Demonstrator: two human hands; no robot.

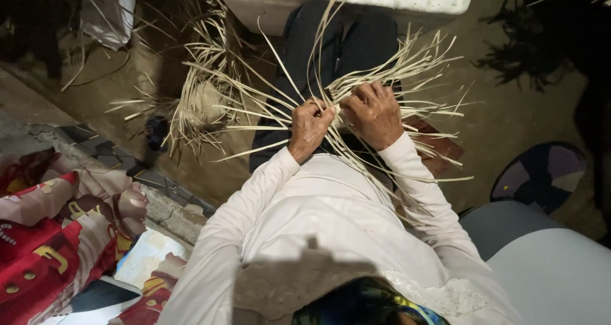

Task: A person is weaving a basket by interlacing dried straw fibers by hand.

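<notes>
Left hand (310, 126) and right hand (374, 113) are working close together, each grip clenching pale reed strips (407, 67) over the lap. Strips are fanning outward both ways. Another loose strip pile (207, 102) is lying on the floor (509, 118) left.

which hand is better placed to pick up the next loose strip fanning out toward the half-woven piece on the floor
Left, probably. The left hand grips the strip bundle on the side where the strips reach toward the half-woven piece. The right hand clamps the bundle on the far side.
</notes>
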